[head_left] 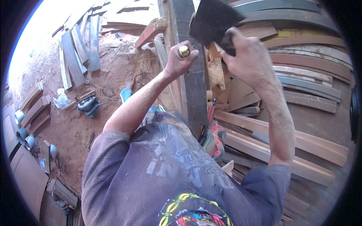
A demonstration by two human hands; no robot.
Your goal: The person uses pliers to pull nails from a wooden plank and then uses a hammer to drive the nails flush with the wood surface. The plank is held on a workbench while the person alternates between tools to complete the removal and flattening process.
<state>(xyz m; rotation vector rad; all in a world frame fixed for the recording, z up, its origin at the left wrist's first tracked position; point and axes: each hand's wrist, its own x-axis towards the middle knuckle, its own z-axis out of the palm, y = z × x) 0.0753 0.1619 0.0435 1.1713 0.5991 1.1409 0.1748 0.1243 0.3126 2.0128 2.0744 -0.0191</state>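
Note:
My left hand (176,63) is wrapped round a tool handle whose round, brass-coloured end (184,51) faces up. It is over the left edge of a thick dark wooden beam (194,90) that runs away from my body. To the right, my right hand (245,56) grips the short dark handle of a dark, square-headed tool (214,23). That broad head is raised over the far part of the beam, covering some of it. The lower end of the left tool is hidden behind my hand.
Stacked boards (309,60) and long planks (283,132) lie on the right. A red and grey power tool (215,141) is close to my body. On the sawdust-covered floor at left are a blue-black power tool (88,104), a plastic bag (61,100) and loose boards (72,56).

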